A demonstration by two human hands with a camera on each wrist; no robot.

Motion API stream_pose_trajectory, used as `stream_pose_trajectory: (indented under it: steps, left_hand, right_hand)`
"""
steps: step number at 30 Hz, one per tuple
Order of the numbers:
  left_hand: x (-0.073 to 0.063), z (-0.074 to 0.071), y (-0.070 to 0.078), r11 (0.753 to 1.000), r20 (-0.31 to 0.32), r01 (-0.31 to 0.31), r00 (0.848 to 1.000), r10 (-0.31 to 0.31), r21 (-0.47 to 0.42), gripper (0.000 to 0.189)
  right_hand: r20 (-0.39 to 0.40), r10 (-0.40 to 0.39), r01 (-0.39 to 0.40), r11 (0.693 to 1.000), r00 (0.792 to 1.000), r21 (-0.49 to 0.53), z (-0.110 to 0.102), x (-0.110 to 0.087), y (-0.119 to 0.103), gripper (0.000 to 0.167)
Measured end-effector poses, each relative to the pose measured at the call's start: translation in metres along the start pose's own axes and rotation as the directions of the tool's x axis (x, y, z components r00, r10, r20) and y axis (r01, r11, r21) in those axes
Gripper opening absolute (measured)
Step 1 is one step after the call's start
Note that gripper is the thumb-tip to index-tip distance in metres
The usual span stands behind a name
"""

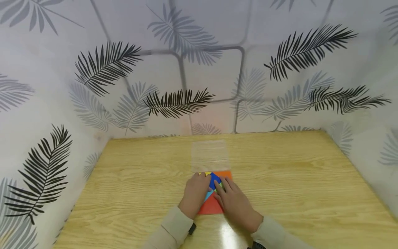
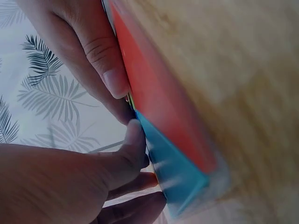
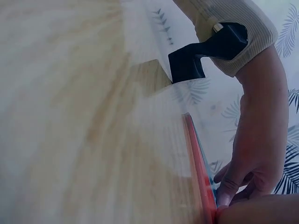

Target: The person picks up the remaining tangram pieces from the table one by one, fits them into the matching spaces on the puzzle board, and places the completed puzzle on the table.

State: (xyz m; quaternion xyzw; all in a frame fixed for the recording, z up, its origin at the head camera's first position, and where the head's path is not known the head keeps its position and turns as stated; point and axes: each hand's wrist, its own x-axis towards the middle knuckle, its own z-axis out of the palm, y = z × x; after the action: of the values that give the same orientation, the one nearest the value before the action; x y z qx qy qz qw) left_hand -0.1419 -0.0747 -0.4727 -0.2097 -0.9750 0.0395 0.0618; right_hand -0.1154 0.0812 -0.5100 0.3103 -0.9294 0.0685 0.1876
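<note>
A square of tangram pieces lies flat on the table in the head view, with a red triangle (image 1: 211,206) on the near side. A blue piece (image 1: 213,180) sits in the middle, beside a light blue piece (image 1: 208,195), and an orange piece (image 1: 228,173) shows at the far right. Slivers of yellow and green show too; the hands hide the rest. My left hand (image 1: 194,193) touches the left side, its thumb (image 2: 135,133) by the light blue piece in the left wrist view. My right hand (image 1: 236,202) rests on the right side, fingers on the pieces.
A clear plastic sheet (image 1: 210,155) lies just beyond the pieces on the wood-grain table (image 1: 140,166). Leaf-patterned cloth (image 1: 205,76) rises behind the table and at both sides. The left wrist wears a black strap (image 3: 191,60).
</note>
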Motion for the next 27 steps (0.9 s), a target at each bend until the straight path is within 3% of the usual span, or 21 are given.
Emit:
stream_pose_trajectory:
  steps: [7,13,18,22,27]
  left_hand:
    - [-0.011,0.000,0.010,1.000,-0.026,-0.031,0.999,0.031,0.001,0.021]
    - [-0.027,0.001,0.024,0.998,-0.040,-0.069,0.997,0.069,-0.001,0.042]
    - [-0.041,-0.006,0.039,0.996,0.027,-0.062,0.998,0.060,0.061,0.039]
    - [-0.049,-0.013,0.046,0.994,0.090,-0.072,0.994,0.065,0.081,0.029]
    - [-0.055,-0.019,0.048,0.994,0.074,-0.080,0.995,0.074,0.074,0.028]
  right_hand:
    - [0.051,0.015,-0.012,0.998,0.999,-0.056,-0.006,-0.007,0.000,0.045]
    - [0.039,0.046,-0.044,0.998,0.998,-0.050,-0.006,-0.014,0.001,0.045]
    - [-0.016,0.040,-0.041,0.996,0.999,-0.080,-0.005,-0.018,0.001,0.044]
    - [0.001,0.061,-0.061,0.995,0.998,-0.081,-0.007,-0.021,-0.001,0.043]
    - [0.025,0.112,-0.111,0.993,0.993,-0.040,-0.011,-0.024,-0.005,0.039]
